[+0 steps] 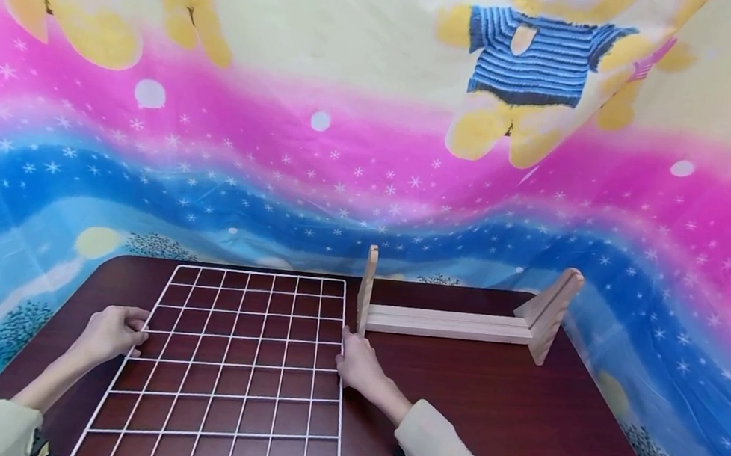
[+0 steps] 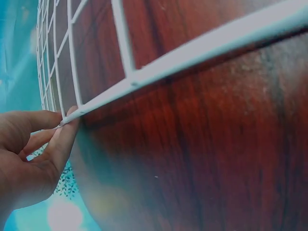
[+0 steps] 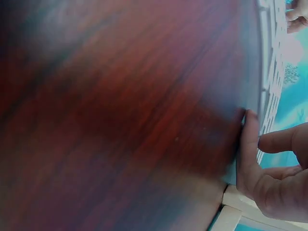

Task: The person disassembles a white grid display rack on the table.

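A white wire grid panel (image 1: 189, 363) lies over the left half of the dark wooden table. At its left edge, my left hand (image 1: 113, 331) pinches the outer wire. The left wrist view shows thumb and fingers of that hand (image 2: 29, 159) meeting on the grid's rim (image 2: 134, 81). My right hand (image 1: 359, 366) holds the opposite edge, above its middle. In the right wrist view, one finger of this hand (image 3: 274, 183) lies along the rim while another bears from the other side. Some fingertips are hidden behind the wire.
Behind and right of my right hand stands a wooden frame (image 1: 449, 325), two upright side pieces joined by a crossbar. The reddish-brown table (image 1: 486, 415) reaches a printed cloth (image 1: 372, 168) hanging behind and at both sides.
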`<action>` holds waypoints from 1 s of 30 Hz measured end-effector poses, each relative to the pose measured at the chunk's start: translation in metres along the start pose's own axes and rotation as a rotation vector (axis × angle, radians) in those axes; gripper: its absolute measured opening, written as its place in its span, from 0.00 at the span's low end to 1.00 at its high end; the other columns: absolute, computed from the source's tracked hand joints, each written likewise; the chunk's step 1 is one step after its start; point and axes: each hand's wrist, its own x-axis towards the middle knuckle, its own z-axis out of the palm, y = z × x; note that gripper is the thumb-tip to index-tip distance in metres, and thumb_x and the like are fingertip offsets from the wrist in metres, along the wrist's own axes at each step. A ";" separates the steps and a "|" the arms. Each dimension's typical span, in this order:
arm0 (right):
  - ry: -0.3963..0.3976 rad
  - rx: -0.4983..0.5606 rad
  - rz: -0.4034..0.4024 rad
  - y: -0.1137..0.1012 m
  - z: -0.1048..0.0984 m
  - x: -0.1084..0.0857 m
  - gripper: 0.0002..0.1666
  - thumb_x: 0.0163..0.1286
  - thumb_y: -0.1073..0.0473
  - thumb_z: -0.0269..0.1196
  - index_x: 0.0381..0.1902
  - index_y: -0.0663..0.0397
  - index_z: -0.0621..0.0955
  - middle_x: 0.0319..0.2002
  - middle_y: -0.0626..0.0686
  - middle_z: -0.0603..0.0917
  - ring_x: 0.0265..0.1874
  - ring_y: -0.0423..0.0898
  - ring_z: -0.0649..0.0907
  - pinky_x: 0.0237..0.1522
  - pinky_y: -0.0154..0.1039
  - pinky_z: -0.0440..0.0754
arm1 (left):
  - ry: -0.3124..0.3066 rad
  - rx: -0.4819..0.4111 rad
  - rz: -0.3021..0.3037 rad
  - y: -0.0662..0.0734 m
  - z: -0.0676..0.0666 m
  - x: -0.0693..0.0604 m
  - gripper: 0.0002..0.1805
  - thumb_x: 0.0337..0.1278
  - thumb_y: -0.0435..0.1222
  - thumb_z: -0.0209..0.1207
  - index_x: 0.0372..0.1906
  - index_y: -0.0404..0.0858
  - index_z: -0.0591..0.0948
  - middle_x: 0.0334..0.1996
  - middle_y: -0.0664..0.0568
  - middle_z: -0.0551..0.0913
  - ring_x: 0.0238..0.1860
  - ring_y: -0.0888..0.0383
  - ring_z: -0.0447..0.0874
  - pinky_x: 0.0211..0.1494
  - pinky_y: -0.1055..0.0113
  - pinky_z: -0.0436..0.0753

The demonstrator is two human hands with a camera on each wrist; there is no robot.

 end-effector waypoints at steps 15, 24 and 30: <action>-0.047 -0.121 0.012 -0.012 0.000 0.017 0.09 0.52 0.76 0.59 0.19 0.60 0.77 0.09 0.50 0.74 0.04 0.39 0.75 0.15 0.32 0.78 | 0.078 0.212 0.006 -0.007 -0.002 0.006 0.16 0.48 0.27 0.65 0.43 0.20 0.80 0.23 0.48 0.83 0.21 0.58 0.78 0.24 0.60 0.77; -0.077 -0.285 -0.009 -0.018 0.004 0.028 0.16 0.51 0.73 0.62 0.11 0.53 0.73 0.19 0.57 0.80 0.15 0.49 0.81 0.16 0.41 0.80 | 0.069 0.290 0.010 -0.006 -0.002 0.009 0.13 0.47 0.27 0.65 0.41 0.24 0.82 0.24 0.48 0.81 0.27 0.50 0.79 0.26 0.51 0.78; -0.123 -0.296 0.062 -0.018 0.004 0.033 0.16 0.55 0.71 0.64 0.12 0.54 0.75 0.21 0.60 0.82 0.01 0.39 0.73 0.12 0.34 0.79 | 0.058 0.275 0.053 -0.002 -0.002 0.013 0.13 0.46 0.26 0.64 0.40 0.22 0.82 0.22 0.50 0.80 0.24 0.55 0.76 0.26 0.53 0.77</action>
